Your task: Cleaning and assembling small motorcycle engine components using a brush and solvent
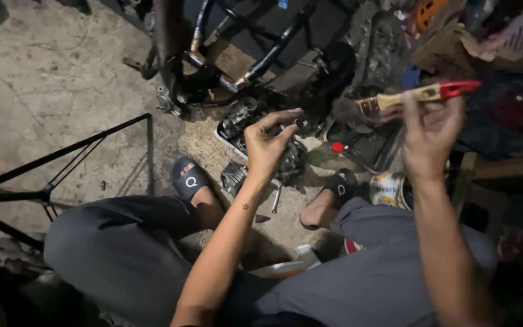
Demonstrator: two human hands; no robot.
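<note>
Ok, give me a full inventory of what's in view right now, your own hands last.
small dark round metal part: one, blackish, pinched in left fingertips.
wooden-handled paintbrush with red tip: one, tan and red, held in right hand.
shallow tray of greasy metal parts: one, grey, on floor ahead.
black tube frame: one, top centre.
black slide sandals: two, on the feet.
black folding stand: one, left.
concrete floor: grey, stained.
left hand: raised at centre.
right hand: raised at right.

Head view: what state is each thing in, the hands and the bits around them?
left hand: raised, fingertips pinching small dark round part
right hand: raised, gripping paintbrush
wooden-handled paintbrush with red tip: held level, bristles dark and dirty
black tray of metal parts: on the floor, loaded
black slide sandals: worn
</note>
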